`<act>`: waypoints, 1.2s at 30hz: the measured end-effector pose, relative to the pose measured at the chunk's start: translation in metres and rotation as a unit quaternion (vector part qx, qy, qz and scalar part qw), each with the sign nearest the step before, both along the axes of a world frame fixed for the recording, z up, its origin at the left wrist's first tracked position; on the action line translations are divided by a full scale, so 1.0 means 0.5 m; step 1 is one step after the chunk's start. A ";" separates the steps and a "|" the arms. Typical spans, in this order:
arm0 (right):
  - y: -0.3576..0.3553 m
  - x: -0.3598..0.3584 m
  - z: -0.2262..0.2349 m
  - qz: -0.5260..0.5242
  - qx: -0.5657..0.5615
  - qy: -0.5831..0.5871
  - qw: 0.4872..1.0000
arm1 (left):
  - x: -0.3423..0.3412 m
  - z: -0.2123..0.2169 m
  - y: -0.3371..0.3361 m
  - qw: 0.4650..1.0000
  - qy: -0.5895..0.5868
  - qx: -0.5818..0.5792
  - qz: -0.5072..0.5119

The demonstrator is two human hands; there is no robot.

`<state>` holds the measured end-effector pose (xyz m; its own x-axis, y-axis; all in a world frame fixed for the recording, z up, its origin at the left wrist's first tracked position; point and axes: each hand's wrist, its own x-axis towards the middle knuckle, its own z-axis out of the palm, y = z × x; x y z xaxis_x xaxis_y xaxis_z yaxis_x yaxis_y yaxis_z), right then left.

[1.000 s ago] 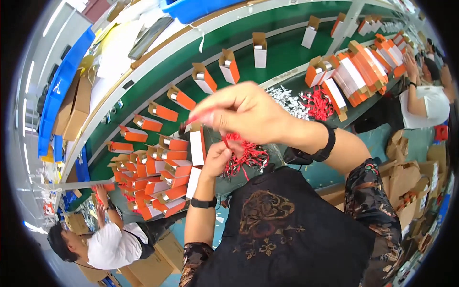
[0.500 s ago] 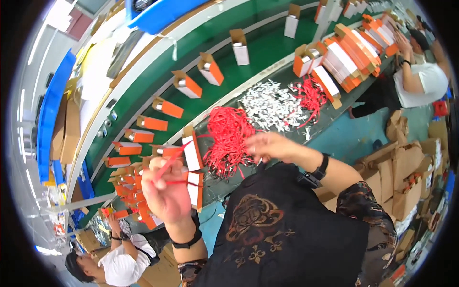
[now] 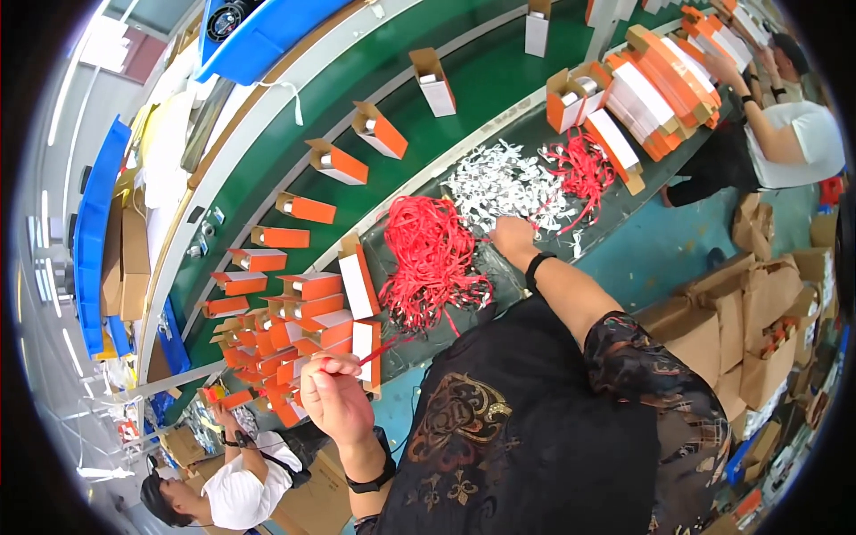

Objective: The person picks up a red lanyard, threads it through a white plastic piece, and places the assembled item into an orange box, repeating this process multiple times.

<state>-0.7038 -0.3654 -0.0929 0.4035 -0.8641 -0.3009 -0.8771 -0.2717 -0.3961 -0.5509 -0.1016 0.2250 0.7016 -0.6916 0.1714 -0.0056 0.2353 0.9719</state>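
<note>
The left hand (image 3: pixel 339 399) pinches a thin red strap (image 3: pixel 379 349) between thumb and finger, and the strap sticks out to the right of the fingertips. A white and orange box (image 3: pixel 366 339) is just past them. The right hand (image 3: pixel 514 239) is at the near side of a heap of small white pieces (image 3: pixel 495 178); I can't tell if its fingers pinch any. A big pile of red straps (image 3: pixel 428 254) lies left of those fingers. To their right, a strip of dark bench (image 3: pixel 617 198) ends at its near edge
</note>
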 end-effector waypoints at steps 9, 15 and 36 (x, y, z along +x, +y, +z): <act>-0.016 -0.035 0.033 -0.039 -0.110 -0.269 0.956 | -0.007 0.001 -0.018 0.997 -0.072 0.010 -0.019; -0.011 0.000 0.251 -0.065 0.301 -0.532 0.788 | -0.003 0.026 -0.056 0.990 0.092 -0.042 -0.095; 0.160 0.100 0.571 0.222 0.468 -0.536 0.666 | 0.061 -0.274 -0.138 0.781 0.574 0.070 -0.235</act>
